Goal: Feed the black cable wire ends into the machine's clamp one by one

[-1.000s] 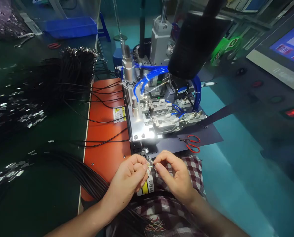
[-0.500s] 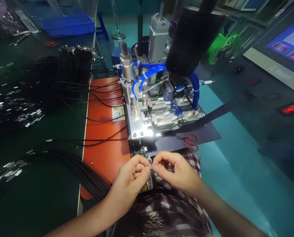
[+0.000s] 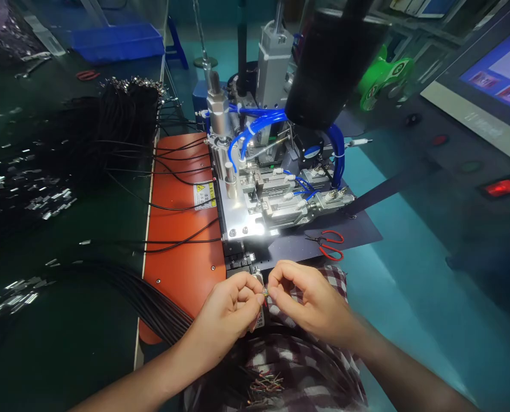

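Note:
Between my fingertips are the thin coloured wires point(image 3: 266, 292) of a cable end, very small in view. My left hand point(image 3: 231, 309) pinches them from the left, thumb against forefinger. My right hand point(image 3: 309, 294) is closed in a pinch at their right side, with its fingertips nearly touching the left ones. Exactly which strands each hand grips is too small to make out. Below my hands, a bundle of stripped wire ends point(image 3: 266, 389) lies on my checked clothing point(image 3: 306, 366). A thick bundle of black cables point(image 3: 156, 306) runs under my left forearm.
Beyond my hands stands a metal machine point(image 3: 242, 212) with blue air tubes point(image 3: 266, 123). Black cables cross its orange plate point(image 3: 182, 229). Red-handled scissors point(image 3: 331, 246) lie on the dark plate at right. A cable heap point(image 3: 122, 120) covers the left table; a screen point(image 3: 501, 74) stands right.
Both hands have shifted slightly to the right, with the wires still between the fingertips. My left hand now covers more of the label beneath it.

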A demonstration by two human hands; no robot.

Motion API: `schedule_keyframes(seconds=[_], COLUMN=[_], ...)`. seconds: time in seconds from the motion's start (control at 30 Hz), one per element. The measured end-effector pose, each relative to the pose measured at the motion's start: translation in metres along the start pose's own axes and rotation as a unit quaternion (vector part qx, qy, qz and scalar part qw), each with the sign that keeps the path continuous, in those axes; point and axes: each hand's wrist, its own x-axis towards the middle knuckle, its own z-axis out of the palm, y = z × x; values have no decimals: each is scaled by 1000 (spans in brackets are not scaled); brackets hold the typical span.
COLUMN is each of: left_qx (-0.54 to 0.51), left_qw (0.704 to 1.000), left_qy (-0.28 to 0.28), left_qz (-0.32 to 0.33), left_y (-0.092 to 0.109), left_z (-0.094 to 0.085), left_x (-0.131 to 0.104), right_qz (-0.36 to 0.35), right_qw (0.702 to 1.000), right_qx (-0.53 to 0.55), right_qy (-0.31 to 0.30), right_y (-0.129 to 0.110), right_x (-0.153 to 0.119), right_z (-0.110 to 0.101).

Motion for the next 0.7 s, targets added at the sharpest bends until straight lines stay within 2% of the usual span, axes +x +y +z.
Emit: schedule_keyframes(seconds=[0.13,0.27,0.53,0.7], left_qx=[-33,-71,-44,-39], left_qw=[998,996,998,998], left_qy=[-4,1,8,13], left_qz=[-48,-54,-47,-44], left_y=[3,3,3,6], left_z=[0,-1,0,1], left_x=[3,4,4,3], right_qz=[19,56,-8,-18], right_qw=[998,990,997,998], right_qx=[65,130,-22,-25], right_qy=[4,21,68,55], right_y=[9,17,5,5], right_x=[1,1,0,0], right_z=[6,13,15,15])
